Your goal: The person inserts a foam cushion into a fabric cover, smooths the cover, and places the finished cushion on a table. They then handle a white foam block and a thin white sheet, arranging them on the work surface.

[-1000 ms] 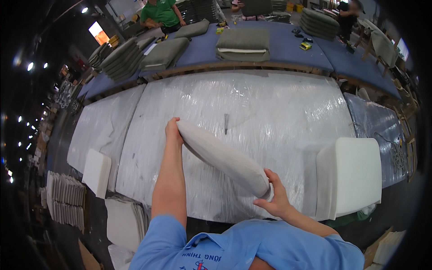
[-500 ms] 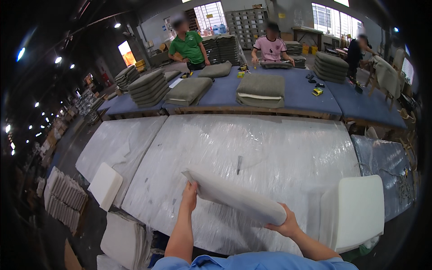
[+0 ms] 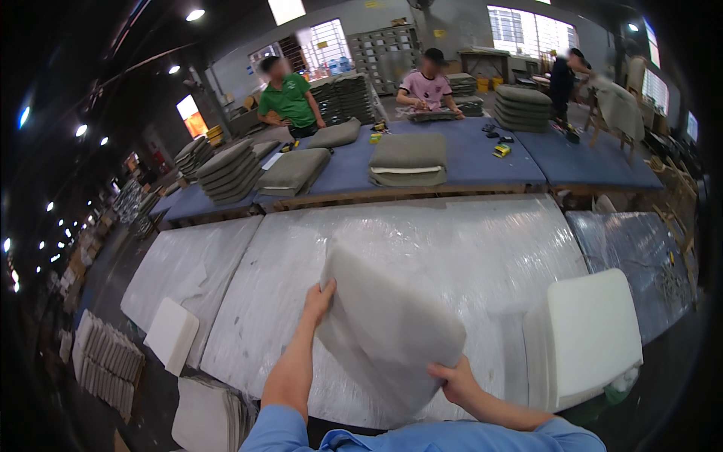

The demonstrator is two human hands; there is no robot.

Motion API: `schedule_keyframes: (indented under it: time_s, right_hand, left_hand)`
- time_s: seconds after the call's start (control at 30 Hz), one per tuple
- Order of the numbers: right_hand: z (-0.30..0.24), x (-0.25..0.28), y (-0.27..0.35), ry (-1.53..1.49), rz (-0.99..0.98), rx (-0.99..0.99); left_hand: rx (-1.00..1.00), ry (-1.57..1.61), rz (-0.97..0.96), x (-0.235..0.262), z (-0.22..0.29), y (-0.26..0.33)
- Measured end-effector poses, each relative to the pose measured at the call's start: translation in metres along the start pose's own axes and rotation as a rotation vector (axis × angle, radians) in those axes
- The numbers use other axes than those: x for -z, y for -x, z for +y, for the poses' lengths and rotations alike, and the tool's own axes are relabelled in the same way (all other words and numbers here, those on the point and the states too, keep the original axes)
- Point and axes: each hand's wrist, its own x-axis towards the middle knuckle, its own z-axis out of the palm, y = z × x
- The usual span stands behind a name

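The left hand (image 3: 319, 301) pinches the left edge of a grey cushion (image 3: 395, 316), and the right hand (image 3: 458, 383) clasps its near right corner, thumb on the face and most of the fingers hidden behind. The cushion is tilted over the middle of the near table (image 3: 256, 324), which is covered in clear plastic; whether its lower edge touches the plastic I cannot tell. On the right of this table stands a stack of white pads (image 3: 599, 331), well apart from the right hand. To the left lies a single white pad (image 3: 172, 335), and nearer, a pile of pale sheets (image 3: 207, 414). Across the far side runs a blue table (image 3: 343, 173), with a folded olive cushion (image 3: 408, 154) at its middle and olive stacks at left (image 3: 233, 173) and right (image 3: 522, 109). Behind it are a person in green (image 3: 290, 104) and a person in pink (image 3: 428, 89)
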Motion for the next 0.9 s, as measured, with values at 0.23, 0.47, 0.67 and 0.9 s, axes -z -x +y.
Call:
schedule_keyframes:
  time_s: [0.23, 0.47, 0.67, 0.9]
  right_hand:
    - [-0.03, -0.089, 0.052, -0.249, -0.077, -0.275]
    - [-0.017, -0.086, 0.124, -0.415, 0.059, -0.387]
    - [0.007, -0.087, 0.181, -0.377, 0.28, -0.41]
    - [0.048, -0.063, 0.189, -0.289, 0.497, -0.447]
  left_hand:
    - [0.024, -0.494, -0.199, 0.005, 0.033, -0.009]
    - [0.211, -0.625, -0.591, -0.067, -0.082, 0.092]
    - [0.384, -0.537, -0.873, -0.122, -0.147, 0.159]
    - [0.018, -0.916, -1.0, -0.158, -0.163, 0.189]
